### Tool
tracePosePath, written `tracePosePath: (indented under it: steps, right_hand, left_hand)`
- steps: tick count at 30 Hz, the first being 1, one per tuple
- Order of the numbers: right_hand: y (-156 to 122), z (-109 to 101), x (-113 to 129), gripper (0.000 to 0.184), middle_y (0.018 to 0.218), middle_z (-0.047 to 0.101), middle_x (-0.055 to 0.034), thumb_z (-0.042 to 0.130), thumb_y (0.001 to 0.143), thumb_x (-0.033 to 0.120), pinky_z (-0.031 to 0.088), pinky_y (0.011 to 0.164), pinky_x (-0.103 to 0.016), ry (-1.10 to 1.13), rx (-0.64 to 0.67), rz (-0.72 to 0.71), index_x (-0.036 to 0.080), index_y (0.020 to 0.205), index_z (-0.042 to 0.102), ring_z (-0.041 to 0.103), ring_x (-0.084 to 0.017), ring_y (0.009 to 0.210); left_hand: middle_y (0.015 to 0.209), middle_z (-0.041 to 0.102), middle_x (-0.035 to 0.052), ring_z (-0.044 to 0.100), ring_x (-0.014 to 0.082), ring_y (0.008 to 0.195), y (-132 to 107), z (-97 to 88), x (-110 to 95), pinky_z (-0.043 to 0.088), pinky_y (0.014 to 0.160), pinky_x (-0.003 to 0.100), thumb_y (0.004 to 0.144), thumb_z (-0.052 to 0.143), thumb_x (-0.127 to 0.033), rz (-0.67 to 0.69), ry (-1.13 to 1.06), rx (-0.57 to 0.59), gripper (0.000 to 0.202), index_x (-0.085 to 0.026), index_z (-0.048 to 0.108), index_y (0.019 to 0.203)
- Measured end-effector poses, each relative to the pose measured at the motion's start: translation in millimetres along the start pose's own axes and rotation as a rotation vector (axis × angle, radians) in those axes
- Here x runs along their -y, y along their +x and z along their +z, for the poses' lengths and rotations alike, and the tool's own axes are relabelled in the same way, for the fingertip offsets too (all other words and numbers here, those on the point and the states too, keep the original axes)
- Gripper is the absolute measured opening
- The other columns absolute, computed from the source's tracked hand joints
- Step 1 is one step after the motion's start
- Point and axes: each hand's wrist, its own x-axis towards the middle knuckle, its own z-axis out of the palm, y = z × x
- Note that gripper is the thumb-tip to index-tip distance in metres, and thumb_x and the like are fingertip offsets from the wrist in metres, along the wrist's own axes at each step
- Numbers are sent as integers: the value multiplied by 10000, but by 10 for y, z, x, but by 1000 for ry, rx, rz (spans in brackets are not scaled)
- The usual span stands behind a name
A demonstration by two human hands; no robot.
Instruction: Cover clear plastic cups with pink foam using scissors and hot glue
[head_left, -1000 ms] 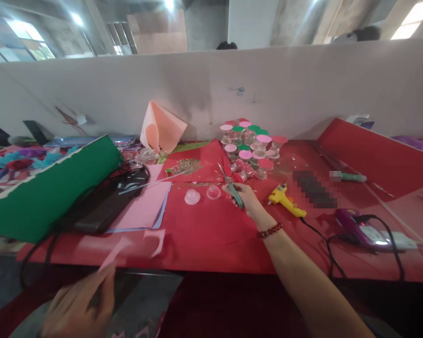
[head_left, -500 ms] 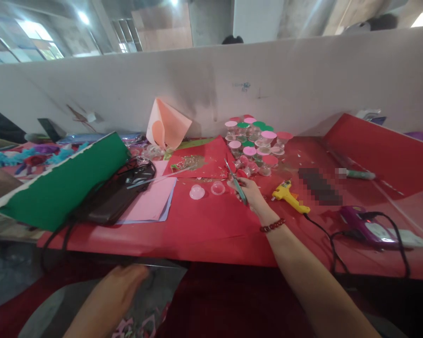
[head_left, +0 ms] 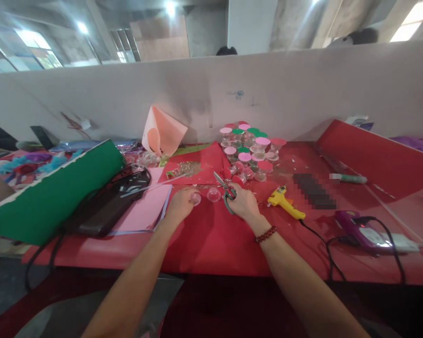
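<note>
My right hand (head_left: 242,204) grips green-handled scissors (head_left: 224,189) on the red table sheet (head_left: 211,234), blades pointing up-left. My left hand (head_left: 180,203) reaches across the table and its fingers close on a small clear plastic dome (head_left: 195,199). A second clear dome (head_left: 213,194) lies between the two hands, touching neither. A red bead bracelet circles my right wrist.
Behind the hands stands a cluster of small clear cups with pink, green and red lids (head_left: 249,149). A yellow glue gun (head_left: 285,202) and a purple one (head_left: 359,231) lie right. Pink paper (head_left: 144,206), a black bag (head_left: 105,204) and a green roll (head_left: 49,192) sit left.
My left hand rose from below the table edge, where it held pink paper scraps, and reached the clear dome. The right hand turned the scissors and shifted slightly toward me.
</note>
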Motion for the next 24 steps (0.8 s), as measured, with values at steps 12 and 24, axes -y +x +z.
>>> tracePosePath:
  steps: [12, 24]
  right_hand:
    - [17, 82, -17, 403, 949, 751, -91, 544, 824, 369, 439, 644, -302, 17, 21, 37, 285, 1214, 598, 707, -287, 860]
    - [14, 27, 21, 402, 940, 734, -117, 516, 858, 322, 453, 700, -299, -95, 50, -55, 203, 1238, 574, 698, -258, 843]
  left_hand:
    - [987, 720, 92, 678, 146, 791, 46, 67, -295, 552, 625, 217, 931, 498, -198, -556, -1637, -68, 259, -155, 618, 1157]
    - [1001, 714, 125, 707, 189, 843, -41, 95, -173, 588, 647, 229, 927, 508, -218, -540, -1677, 58, 364, -142, 561, 1279]
